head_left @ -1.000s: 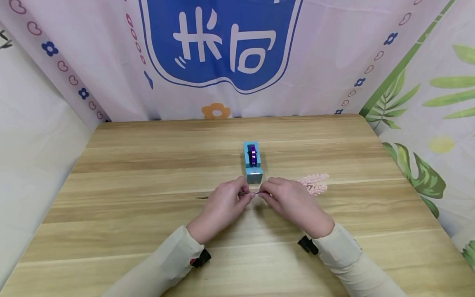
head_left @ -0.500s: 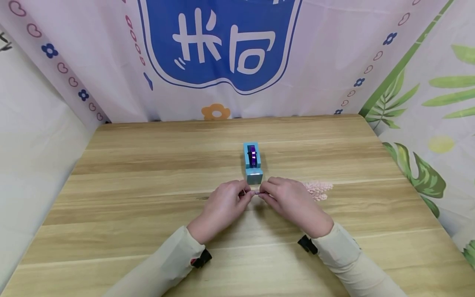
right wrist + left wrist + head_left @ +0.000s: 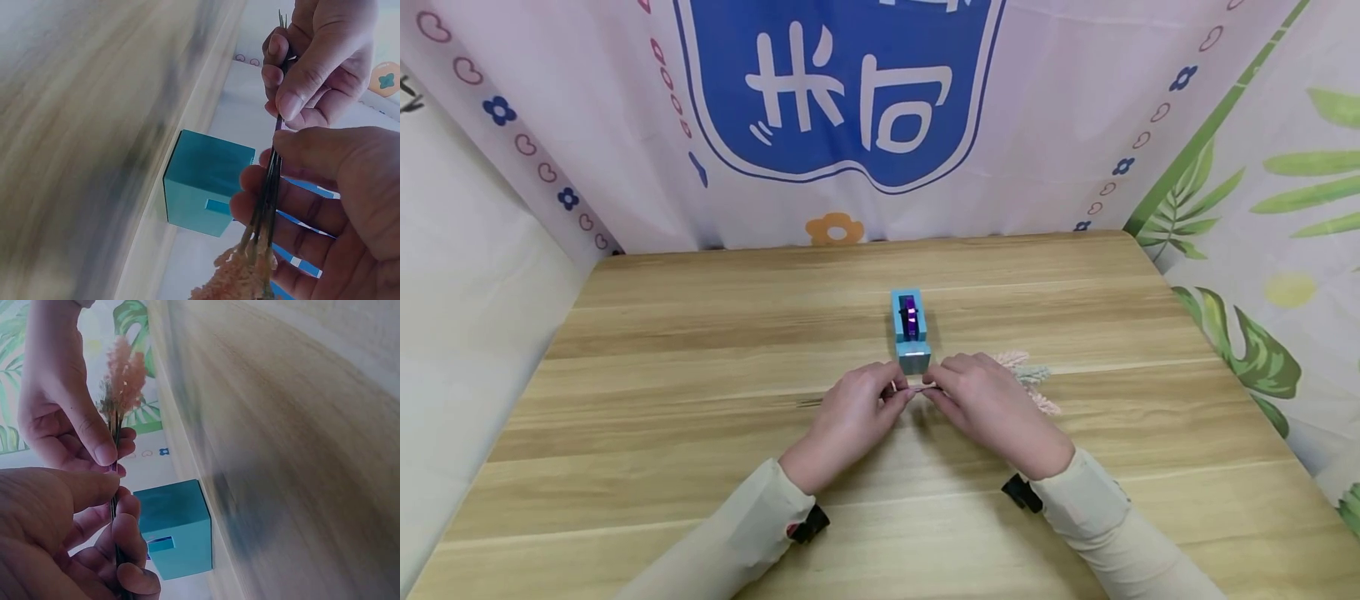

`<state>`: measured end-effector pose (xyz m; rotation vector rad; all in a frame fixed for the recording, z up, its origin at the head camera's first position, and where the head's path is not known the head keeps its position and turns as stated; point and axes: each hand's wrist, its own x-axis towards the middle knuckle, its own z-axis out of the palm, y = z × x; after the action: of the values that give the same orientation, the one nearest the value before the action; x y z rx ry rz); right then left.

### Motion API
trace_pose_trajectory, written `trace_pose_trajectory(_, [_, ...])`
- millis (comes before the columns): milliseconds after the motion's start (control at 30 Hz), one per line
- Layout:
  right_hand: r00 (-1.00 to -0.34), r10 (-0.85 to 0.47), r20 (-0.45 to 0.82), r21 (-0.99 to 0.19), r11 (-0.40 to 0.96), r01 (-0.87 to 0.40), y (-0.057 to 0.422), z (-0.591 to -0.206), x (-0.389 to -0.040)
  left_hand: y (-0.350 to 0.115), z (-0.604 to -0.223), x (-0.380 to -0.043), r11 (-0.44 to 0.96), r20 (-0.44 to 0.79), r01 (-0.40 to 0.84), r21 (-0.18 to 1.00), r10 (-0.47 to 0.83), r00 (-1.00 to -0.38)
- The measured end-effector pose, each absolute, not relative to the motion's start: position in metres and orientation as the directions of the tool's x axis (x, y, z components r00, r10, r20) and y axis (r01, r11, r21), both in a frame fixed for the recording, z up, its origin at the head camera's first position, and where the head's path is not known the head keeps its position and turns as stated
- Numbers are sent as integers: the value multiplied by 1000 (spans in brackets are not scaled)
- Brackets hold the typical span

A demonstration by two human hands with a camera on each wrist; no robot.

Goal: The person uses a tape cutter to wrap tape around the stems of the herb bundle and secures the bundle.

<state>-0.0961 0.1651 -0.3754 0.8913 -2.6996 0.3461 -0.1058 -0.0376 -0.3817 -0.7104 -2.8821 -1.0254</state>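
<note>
A bunch of artificial flowers [image 3: 1034, 375], pink with some grey-green, lies across both hands, its heads out past the right hand. My left hand [image 3: 853, 408] pinches the thin dark stems between thumb and fingers, and the loose stem ends [image 3: 808, 402] stick out on its left. Close beside it, my right hand [image 3: 992, 408] pinches the same stems nearer the flowers, thumb tip almost meeting the left thumb. Between the thumbs, a short purple band [image 3: 279, 125] shows on the stems in the right wrist view.
Just beyond the fingertips stands a blue tape dispenser [image 3: 914, 360] with a purple roll [image 3: 912, 317] in it. The wooden table [image 3: 700, 333] reaches back to a printed cloth [image 3: 1037, 125] hanging behind.
The flower heads have turned: a grey-green one now shows between the pink ones. Both hands have stayed nearly in place, with the fingers shifting slightly on the stems.
</note>
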Motion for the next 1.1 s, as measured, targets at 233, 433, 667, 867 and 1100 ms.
trace_pose_trajectory(233, [-778, -540, 321, -131, 789, -601, 166, -375, -95, -37, -383, -106, 688, 138, 411, 599, 417, -899])
trace_pose_trajectory(433, [-798, -540, 267, -159, 792, -590, 164, -375, -97, -37, -386, -106, 699, 126, 396, 595, 405, -905])
trace_pose_trajectory(667, [-788, -544, 290, -136, 791, -596, 163, -375, -98, -37, -387, -108, 701, 119, 397, 592, 411, -904])
trace_pose_trajectory(867, [-789, -534, 304, -125, 799, -588, 163, -376, -98, -36, -387, -109, 704, 92, 387, 595, 419, -903])
trace_pose_trajectory(1100, [-805, -523, 279, -145, 806, -574, 163, -376, -99, -34, -389, -111, 706, 103, 394, 589, 417, -903])
